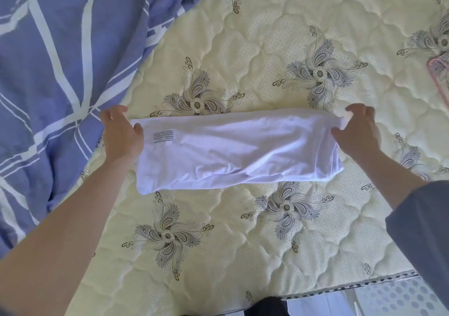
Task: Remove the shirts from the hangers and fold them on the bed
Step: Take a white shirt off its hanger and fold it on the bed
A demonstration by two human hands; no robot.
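A white shirt (233,150), folded into a long horizontal band with a small grey striped print near its left end, lies across the middle of the cream quilted mattress (267,243). My left hand (121,131) grips the shirt's left end, thumb on top and fingers curled over the far edge. My right hand (357,131) pinches the right end the same way. The far edge of the shirt is stretched straight between both hands. A pink hanger (438,72) lies at the right edge of the mattress, mostly out of frame.
A blue duvet (60,72) with white lines is bunched over the left side of the bed. The mattress's near edge (352,289) runs along the bottom right, with floor beyond it. A grey sleeve (425,230) covers my right upper arm.
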